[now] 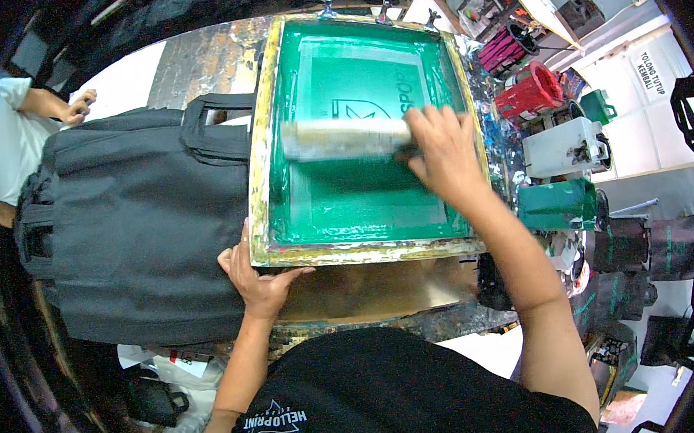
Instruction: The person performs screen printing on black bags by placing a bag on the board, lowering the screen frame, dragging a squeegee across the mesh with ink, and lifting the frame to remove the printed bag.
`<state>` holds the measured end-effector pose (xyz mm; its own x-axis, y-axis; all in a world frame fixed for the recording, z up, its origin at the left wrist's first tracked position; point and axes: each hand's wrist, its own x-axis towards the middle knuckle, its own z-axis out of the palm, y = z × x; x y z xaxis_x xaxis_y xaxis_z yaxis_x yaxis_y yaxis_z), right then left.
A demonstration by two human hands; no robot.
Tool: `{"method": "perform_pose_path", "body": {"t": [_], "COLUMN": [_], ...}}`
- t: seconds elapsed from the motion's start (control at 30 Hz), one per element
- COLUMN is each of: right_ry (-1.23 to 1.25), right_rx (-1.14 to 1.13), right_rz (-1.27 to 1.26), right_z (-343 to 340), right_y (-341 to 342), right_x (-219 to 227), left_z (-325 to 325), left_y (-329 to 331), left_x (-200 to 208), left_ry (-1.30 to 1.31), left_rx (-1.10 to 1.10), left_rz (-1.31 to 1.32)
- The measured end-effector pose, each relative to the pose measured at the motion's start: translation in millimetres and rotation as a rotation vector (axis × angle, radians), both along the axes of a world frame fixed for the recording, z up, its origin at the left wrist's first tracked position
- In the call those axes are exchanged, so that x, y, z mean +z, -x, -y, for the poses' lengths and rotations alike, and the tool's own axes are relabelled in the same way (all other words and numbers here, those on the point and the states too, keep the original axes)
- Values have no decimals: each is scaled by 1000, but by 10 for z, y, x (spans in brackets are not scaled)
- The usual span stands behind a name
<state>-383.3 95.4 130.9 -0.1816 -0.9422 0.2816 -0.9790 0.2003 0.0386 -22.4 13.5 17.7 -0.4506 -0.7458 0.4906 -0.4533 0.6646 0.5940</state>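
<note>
A screen printing frame (382,252) with a worn, paint-stained wooden rim lies in front of me. Green ink coats its mesh (362,207), where darker lettering and a crest-like design show. My right hand (447,153) grips one end of a squeegee (341,139) with a pale, blurred body, which lies crosswise over the mesh. At the frame's near left corner, my left hand (259,283) is closed on the rim, thumb along the near edge. Its fingertips are partly hidden. Beside the frame on the left lies a pile of black fabric bags (146,222) with handles.
Another person's hand (78,108) is by the bags at the far left. Paint-smeared containers, including a red bucket (530,91), a white one (564,151) and a green one (555,204), line the right side. Clamps (328,9) stand along the frame's far edge.
</note>
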Motion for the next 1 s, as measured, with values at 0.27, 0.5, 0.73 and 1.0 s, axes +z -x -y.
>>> {"method": "perform_pose_path", "body": {"t": [0.27,0.5,0.73,1.0], "right_ry": [24,-139,42,192], "right_rx": [-1,-81,-131,-138], "right_rz": [-98,-32,-163,-191], "right_z": [1462,1970,1856,1841], "right_y": [1328,1747,1576,1537], "right_x": [-301,-106,-250,-504], "left_z": [-20,-4,-9,12], "left_y": [-55,33,-23,484], "left_x": [-32,77,141,919], "left_ry": [37,-12,-112,110], "left_rx": [-4,38,30,-282], "left_rz": [16,-38,182,227]}}
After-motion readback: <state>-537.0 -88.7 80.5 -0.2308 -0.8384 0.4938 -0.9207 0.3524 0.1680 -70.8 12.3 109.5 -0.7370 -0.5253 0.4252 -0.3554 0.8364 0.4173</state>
